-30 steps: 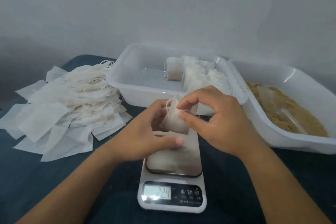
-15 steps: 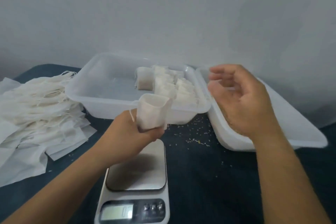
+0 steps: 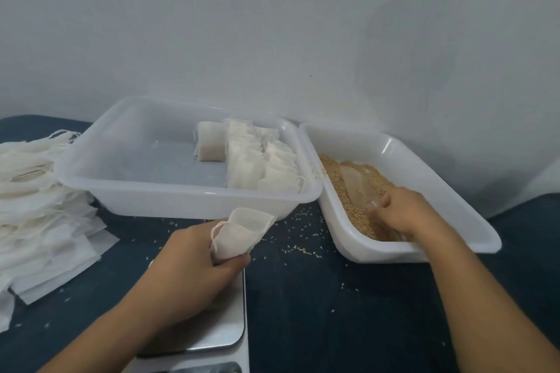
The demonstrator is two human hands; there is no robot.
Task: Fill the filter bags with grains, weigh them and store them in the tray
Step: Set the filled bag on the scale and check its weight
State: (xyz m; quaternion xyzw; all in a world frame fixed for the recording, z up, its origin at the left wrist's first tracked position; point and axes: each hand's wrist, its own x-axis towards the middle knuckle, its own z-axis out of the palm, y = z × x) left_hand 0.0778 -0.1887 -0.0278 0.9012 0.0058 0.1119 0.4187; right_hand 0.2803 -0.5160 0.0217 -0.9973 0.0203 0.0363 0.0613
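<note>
Left hand [image 3: 194, 263] gripping filter bag [image 3: 242, 233], right hand [image 3: 406, 215] in grains [image 3: 357, 191]

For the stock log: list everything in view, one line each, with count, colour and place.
storage tray: one, translucent white, centre back
filled bags: several, cream, tray's right side
grain tray: one, translucent white, right
grains: brown, in grain tray; some scattered on cloth
scoop: one, clear, in grains
empty bags: a pile, white, left
scale: one, steel-topped, front
cloth: dark blue, underneath
held bag: one, cream
left hand: grips held bag
right hand: on scoop
</note>
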